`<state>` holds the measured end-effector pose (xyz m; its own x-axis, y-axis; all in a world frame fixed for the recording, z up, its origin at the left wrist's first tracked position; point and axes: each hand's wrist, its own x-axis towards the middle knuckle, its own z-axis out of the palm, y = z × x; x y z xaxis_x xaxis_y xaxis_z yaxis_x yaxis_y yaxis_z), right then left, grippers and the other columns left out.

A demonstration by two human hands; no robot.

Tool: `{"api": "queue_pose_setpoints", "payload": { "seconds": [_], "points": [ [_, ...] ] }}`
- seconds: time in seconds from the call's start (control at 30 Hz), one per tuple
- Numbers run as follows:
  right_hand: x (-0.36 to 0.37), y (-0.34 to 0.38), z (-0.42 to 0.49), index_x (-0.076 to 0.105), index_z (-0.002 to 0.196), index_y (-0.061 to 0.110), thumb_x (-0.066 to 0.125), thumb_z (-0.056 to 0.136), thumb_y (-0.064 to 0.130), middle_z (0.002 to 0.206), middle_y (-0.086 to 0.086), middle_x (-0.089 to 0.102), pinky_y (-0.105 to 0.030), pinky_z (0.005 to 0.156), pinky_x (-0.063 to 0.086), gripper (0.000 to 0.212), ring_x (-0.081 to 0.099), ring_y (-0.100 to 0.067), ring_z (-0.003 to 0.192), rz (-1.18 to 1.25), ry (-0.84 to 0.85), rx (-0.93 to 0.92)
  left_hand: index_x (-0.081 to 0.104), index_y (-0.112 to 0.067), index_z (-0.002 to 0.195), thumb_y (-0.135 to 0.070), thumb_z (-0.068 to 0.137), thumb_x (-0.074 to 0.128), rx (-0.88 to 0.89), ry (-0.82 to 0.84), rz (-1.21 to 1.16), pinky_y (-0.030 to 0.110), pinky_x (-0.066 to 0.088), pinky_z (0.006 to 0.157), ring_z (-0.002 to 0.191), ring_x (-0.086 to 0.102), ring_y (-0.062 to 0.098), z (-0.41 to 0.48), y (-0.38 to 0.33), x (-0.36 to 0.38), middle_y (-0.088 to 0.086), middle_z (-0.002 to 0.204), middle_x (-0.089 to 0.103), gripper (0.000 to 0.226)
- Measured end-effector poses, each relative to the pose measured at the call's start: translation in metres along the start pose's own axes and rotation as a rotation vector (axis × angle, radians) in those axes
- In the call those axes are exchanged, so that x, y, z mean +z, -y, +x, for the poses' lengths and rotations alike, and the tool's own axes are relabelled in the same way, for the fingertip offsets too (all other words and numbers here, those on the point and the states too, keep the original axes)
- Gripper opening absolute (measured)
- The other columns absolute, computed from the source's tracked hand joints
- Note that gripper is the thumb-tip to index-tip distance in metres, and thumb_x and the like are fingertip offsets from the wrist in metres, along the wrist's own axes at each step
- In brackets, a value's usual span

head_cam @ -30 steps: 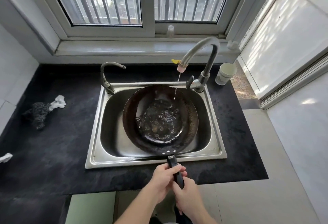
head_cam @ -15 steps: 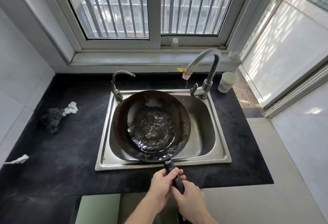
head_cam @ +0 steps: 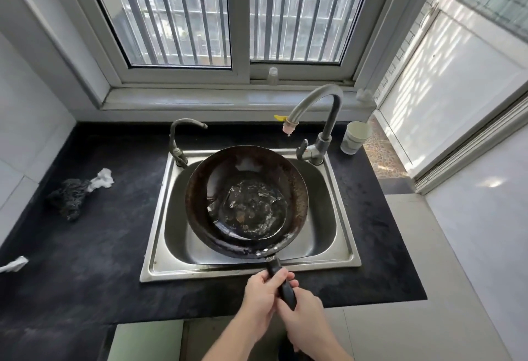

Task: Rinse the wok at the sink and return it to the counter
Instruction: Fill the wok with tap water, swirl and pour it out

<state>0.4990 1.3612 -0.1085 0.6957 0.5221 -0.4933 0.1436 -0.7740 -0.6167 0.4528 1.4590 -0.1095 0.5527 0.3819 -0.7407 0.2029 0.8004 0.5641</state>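
A barred window point(head_cam: 237, 17) fills the far wall above a black bench point(head_cam: 85, 246). A steel sink point(head_cam: 155, 235) is set into the middle of the bench. The dark wok point(head_cam: 200, 203) is over the sink basin, covering its left and middle, with a shallow pool of water in its bottom. Whether it rests on the basin or hangs above it cannot be told. Its black handle point(head_cam: 287, 289) reaches across the sink's near rim. Both hands grip the handle: the left hand point(head_cam: 261, 296) is nearer the wok and the right hand point(head_cam: 307, 317) is just behind it, with the fingers point(head_cam: 281, 275) of each curled round it. A tall curved tap point(head_cam: 325, 100) stands at the sink's far right corner and a smaller tap point(head_cam: 175, 140) at its far left. Well to the left on the bench lies a dark scrubber point(head_cam: 68, 197) with a white wad point(head_cam: 103, 179) touching it. A white cup point(head_cam: 354, 137) stands just right of the tall tap.
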Motion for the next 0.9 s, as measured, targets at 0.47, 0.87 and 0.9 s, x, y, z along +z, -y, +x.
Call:
{"api": "queue_pose_setpoints", "payload": {
  "seconds": [0.47, 0.87, 0.9],
  "points": [
    [-0.004, 0.004, 0.001, 0.062, 0.072, 0.018, 0.064, 0.084, 0.039, 0.068, 0.002, 0.064, -0.018, 0.057, 0.043, 0.024, 0.067, -0.016, 0.071, 0.026, 0.059, 0.003, 0.069, 0.009, 0.098, -0.006, 0.092, 0.066, 0.005, -0.053, 0.023, 0.035, 0.060, 0.072, 0.080, 0.074, 0.025, 0.000, 0.000, -0.006, 0.019, 0.086, 0.075, 0.017],
    [-0.019, 0.007, 0.018, 0.059, 0.072, 0.022, 0.063, 0.084, 0.038, 0.075, 0.002, 0.064, -0.022, 0.062, 0.038, 0.021, 0.057, -0.011, 0.070, -0.054, 0.027, -0.097, 0.068, 0.010, 0.095, -0.007, 0.094, 0.062, 0.024, -0.003, -0.003, 0.038, 0.057, 0.080, 0.075, 0.068, 0.024, 0.003, -0.015, 0.010, 0.019, 0.081, 0.071, 0.018],
    [-0.017, 0.008, 0.018, 0.063, 0.076, 0.020, 0.063, 0.084, 0.038, 0.076, 0.001, 0.066, -0.022, 0.061, 0.040, 0.020, 0.059, -0.011, 0.070, -0.046, 0.035, -0.094, 0.068, 0.010, 0.094, -0.007, 0.093, 0.063, 0.028, -0.010, 0.002, 0.039, 0.057, 0.082, 0.076, 0.068, 0.025, 0.002, -0.015, 0.007, 0.019, 0.081, 0.072, 0.018]
  ]
}}
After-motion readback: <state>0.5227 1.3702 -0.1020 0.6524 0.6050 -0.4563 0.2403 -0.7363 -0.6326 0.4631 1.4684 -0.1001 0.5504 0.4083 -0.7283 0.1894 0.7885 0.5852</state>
